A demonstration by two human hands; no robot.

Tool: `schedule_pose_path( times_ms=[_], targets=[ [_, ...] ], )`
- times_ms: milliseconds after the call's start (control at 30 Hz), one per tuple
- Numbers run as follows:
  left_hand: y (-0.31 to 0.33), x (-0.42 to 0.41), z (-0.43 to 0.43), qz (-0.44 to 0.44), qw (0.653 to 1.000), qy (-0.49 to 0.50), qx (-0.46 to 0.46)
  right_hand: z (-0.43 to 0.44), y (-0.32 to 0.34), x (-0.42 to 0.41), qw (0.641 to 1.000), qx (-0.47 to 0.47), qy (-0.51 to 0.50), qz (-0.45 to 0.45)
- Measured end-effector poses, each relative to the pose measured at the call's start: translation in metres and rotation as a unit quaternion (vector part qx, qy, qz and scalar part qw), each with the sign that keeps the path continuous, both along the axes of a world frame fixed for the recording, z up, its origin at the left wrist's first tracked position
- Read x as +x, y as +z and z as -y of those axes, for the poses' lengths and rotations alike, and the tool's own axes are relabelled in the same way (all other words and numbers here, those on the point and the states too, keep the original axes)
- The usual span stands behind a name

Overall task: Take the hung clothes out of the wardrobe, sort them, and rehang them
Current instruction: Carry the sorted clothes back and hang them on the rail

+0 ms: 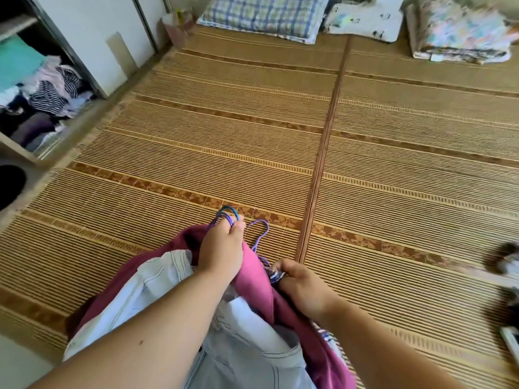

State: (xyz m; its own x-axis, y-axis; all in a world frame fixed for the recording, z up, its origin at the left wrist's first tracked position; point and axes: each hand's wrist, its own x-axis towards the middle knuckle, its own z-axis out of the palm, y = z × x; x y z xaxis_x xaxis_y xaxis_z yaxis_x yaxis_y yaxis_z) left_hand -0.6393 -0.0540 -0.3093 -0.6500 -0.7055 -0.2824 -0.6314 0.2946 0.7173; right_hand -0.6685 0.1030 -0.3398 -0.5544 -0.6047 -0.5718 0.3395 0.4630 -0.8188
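Note:
A bundle of hung clothes hangs in front of me above the bamboo mat (213,130): a magenta garment (254,269) and pale blue jeans (157,287) with white stitching. My left hand (222,248) grips several blue and purple hanger hooks (229,216) at the top of the bundle. One purple hook (259,234) sticks out loose to the right. My right hand (297,287) pinches a dark striped piece of cloth (276,276) at the bundle's right side.
The open wardrobe (36,88) at the upper left holds piled folded and loose clothes behind a white sliding door (95,37). A checked pillow (261,12) and folded patterned bedding (460,32) lie at the mat's far end. Blurred dark items (505,262) sit at the right edge.

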Motion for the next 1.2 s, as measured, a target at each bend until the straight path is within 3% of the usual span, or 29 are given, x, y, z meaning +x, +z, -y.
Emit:
schedule_pose_path(
  times_ms=[100, 167, 367, 667, 1033, 1200],
  targets=[
    [0.017, 0.006, 0.003, -0.054, 0.996, 0.042, 0.055, 0.004, 0.012, 0.014, 0.994, 0.051, 0.051, -0.081],
    [0.035, 0.021, 0.005, -0.059, 0.996, 0.059, 0.043, 0.009, 0.025, 0.026, 0.988, 0.072, 0.078, -0.11],
    [0.118, 0.082, 0.014, -0.097, 0.991, 0.089, 0.025, 0.034, 0.087, 0.061, 0.961, 0.031, 0.191, -0.199],
    [0.232, 0.185, 0.042, -0.185, 0.972, 0.143, -0.018, 0.073, 0.192, 0.122, 0.915, -0.023, 0.235, -0.327],
    [0.366, 0.336, 0.108, -0.387, 0.899, 0.204, -0.013, 0.161, 0.352, 0.234, 0.826, -0.077, 0.289, -0.477],
    [0.425, 0.414, 0.146, -0.453, 0.867, 0.207, 0.017, 0.203, 0.416, 0.289, 0.818, -0.12, 0.241, -0.508]
  ],
)
